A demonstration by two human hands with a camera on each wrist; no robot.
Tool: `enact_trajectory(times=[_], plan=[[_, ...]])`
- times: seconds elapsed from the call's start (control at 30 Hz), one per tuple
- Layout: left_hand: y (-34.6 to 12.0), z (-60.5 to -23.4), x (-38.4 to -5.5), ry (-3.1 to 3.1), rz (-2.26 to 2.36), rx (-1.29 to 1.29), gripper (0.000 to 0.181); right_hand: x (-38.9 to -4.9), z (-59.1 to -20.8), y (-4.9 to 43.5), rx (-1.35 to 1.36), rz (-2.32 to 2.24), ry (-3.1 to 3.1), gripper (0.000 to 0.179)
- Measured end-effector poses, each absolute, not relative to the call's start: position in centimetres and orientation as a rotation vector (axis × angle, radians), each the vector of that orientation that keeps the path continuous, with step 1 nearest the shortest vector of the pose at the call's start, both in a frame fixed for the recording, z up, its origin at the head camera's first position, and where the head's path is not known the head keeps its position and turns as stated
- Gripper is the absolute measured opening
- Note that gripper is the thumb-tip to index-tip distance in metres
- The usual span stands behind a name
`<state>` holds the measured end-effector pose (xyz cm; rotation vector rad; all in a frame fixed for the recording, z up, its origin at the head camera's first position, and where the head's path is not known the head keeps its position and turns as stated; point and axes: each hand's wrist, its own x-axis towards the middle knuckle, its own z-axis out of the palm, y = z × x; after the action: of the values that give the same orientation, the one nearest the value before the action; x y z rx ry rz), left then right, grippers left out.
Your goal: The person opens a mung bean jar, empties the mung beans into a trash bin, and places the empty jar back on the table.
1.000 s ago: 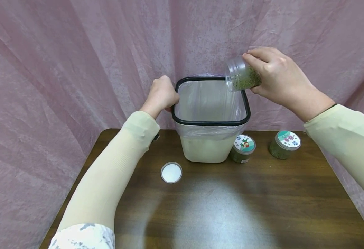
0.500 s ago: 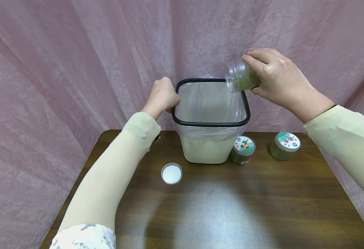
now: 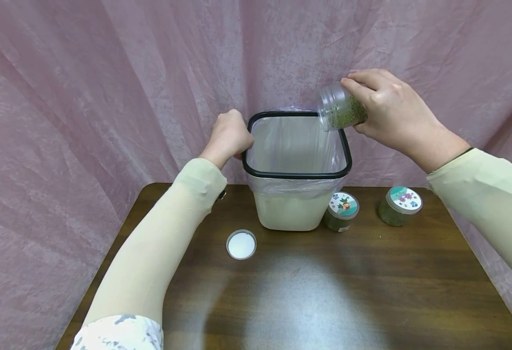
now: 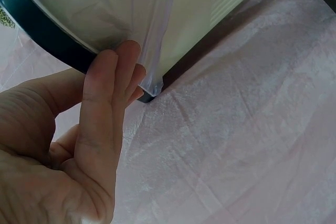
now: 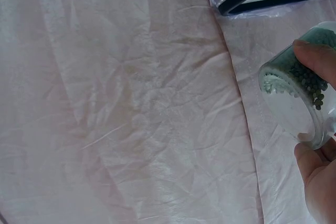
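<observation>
My left hand [image 3: 230, 133] grips the left side of a cream trash can [image 3: 288, 209] with a black rim [image 3: 295, 175] and a clear plastic liner [image 3: 297, 187]. In the left wrist view its fingers [image 4: 100, 98] lie against the liner at the rim. My right hand [image 3: 391, 109] holds a clear plastic jar [image 3: 331, 104], part filled with small green beans [image 3: 349, 114]. The jar lies tilted almost on its side, its uncapped mouth over the can's right back corner. In the right wrist view, thumb and fingers hold the jar [image 5: 283, 103] near its base, with beans along its wall.
Two lidded jars of green contents stand on the brown table [image 3: 369, 291]: one jar [image 3: 342, 211] beside the can, another jar [image 3: 399, 206] farther right. A round lid [image 3: 241, 244] with a white inside lies left of centre. A pink curtain [image 3: 172, 73] hangs behind.
</observation>
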<state>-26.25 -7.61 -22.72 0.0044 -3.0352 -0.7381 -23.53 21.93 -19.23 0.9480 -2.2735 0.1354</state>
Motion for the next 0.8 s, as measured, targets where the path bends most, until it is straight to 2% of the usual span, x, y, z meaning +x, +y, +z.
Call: enact_trajectory(times=[0.8], plan=[[-7.66,-22.67,-26.31,-3.034,-0.716,0.003,0.008,-23.43,-18.88,21.91,0.949,0.135,-2.259,0.076]])
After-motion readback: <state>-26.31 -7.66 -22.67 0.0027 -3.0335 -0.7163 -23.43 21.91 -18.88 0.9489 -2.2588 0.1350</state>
